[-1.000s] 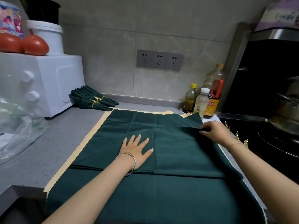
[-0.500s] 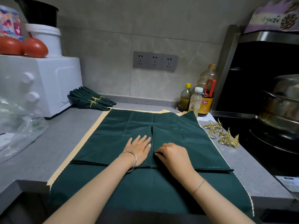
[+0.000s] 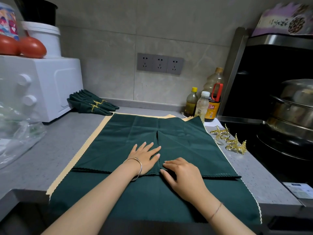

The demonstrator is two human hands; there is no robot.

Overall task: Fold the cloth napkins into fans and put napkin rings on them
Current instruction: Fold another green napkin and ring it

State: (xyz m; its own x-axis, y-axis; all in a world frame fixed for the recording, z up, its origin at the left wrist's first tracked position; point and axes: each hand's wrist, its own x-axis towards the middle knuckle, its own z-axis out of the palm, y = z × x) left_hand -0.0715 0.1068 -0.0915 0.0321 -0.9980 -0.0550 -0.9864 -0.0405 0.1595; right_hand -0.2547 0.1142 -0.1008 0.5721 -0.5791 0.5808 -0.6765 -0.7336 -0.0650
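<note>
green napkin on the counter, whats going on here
A person is folding a dark green cloth napkin on a grey speckled counter. Its two side flaps lie folded inward and meet at a centre seam. The left hand presses flat on the left flap beside the seam; the right hand rests its fingertips on the near end of the seam. Finished green napkin fans with gold rings lie by the white appliance, and loose gold leaf-shaped napkin rings wait on the right.

My napkin (image 3: pixel 118 146) is plain dark green with zigzag edges, the cloth (image 3: pixel 105 120) under the napkin cream, the rings (image 3: pixel 235 145) right of the napkin gold, leaf-patterned.
</note>
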